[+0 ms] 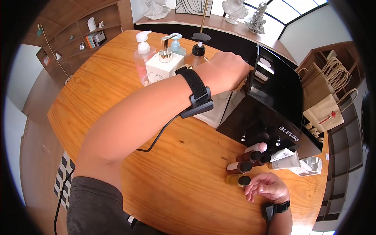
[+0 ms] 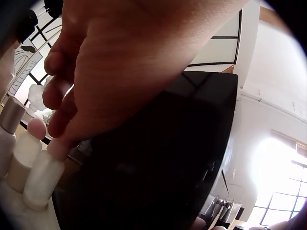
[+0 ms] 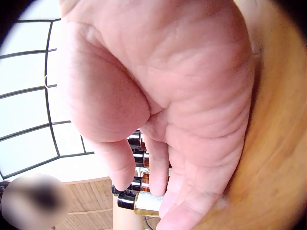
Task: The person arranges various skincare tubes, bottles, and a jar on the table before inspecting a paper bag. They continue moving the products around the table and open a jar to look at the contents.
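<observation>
My left hand (image 1: 227, 70) reaches over the left edge of a black box (image 1: 270, 113) marked BLEVINS. In the left wrist view, the bent fingers of this hand (image 2: 110, 72) are beside a white bottle (image 2: 43, 179) with a pink cap (image 2: 58, 149); one fingertip meets the cap, and the thumb's grip is hidden. My right hand (image 1: 270, 188) is low on the table with loosely bent fingers, beside a yellow bottle (image 1: 233, 180) with a black cap. The right wrist view shows the palm of this hand (image 3: 163, 96) and nothing gripped.
Pump bottles, including a white square one (image 1: 162, 67), stand behind my left forearm. Brown bottles (image 1: 239, 167) and a tube (image 1: 284, 162) are in front of the box. Paper bags (image 1: 323, 105) stand at its right. A cable (image 1: 158, 137) runs across the wooden table (image 1: 176, 184).
</observation>
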{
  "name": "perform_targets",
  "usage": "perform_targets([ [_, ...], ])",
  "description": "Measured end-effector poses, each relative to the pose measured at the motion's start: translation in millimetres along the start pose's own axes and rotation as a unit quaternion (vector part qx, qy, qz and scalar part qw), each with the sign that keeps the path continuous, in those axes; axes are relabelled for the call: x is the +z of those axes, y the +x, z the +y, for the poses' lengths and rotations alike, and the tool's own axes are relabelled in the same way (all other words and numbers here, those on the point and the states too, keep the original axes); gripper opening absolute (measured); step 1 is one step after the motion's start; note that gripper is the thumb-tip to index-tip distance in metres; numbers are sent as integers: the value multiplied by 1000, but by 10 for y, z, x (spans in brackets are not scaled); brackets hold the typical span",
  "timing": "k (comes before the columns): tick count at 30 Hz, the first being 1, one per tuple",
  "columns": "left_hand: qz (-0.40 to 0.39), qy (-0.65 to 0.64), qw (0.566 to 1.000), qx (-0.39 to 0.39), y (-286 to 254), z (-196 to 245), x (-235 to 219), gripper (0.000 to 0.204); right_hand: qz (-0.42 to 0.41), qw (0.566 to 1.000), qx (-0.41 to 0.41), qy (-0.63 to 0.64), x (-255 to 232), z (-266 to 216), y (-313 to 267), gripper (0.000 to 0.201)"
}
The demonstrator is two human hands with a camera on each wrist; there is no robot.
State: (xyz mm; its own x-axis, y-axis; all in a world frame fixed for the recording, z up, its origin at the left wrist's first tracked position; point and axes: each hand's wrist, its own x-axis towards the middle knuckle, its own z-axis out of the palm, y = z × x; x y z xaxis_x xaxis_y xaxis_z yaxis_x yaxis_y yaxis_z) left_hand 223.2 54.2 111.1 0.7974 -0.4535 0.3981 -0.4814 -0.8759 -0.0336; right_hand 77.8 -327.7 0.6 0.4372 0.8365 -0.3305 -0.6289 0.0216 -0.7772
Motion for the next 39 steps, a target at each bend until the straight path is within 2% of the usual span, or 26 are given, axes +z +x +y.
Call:
perform_targets([
  [13,-31,-7,999,-28,20,-52,12,11,-6,1000,4,-8,-9,-13,2,39],
  [15,-23,-38,998,-41,-42,-58,20,17,-7,1000,7,-14,2,-26,25,39],
  [17,64,-54,996,34,-245,-119,-20,19,-8,999,10,-38,17,-34,-9,42],
  [19,75,-45,996,25,-390,18,-150,16,-21,999,11,-42,1,-39,-1,41],
  [21,71,10,997,-19,-549,252,-310,17,-18,999,25,-39,26,-64,0,40],
  [23,23,9,1000,-7,-766,590,-653,18,-28,999,25,-33,-1,-52,8,40],
  [25,-1,-88,995,-40,-861,869,-689,20,-32,999,20,-37,-4,-54,22,41],
  [27,-29,-101,994,-14,-822,1016,-647,19,-25,999,15,-32,2,-49,15,42],
  [29,7,-118,988,102,-770,1121,-501,21,-25,999,18,-41,16,-54,10,42],
  [30,9,-130,984,119,-712,1185,-462,18,-22,998,20,-49,20,-60,9,42],
  [35,-45,-172,976,123,-492,1438,-255,15,-14,997,12,-72,44,-56,-1,44],
  [37,-131,-151,978,55,-427,1562,-225,15,-16,997,13,-75,43,-61,-1,46],
  [39,-140,-143,979,42,-375,1663,-201,16,-17,997,13,-75,30,-54,6,46],
])
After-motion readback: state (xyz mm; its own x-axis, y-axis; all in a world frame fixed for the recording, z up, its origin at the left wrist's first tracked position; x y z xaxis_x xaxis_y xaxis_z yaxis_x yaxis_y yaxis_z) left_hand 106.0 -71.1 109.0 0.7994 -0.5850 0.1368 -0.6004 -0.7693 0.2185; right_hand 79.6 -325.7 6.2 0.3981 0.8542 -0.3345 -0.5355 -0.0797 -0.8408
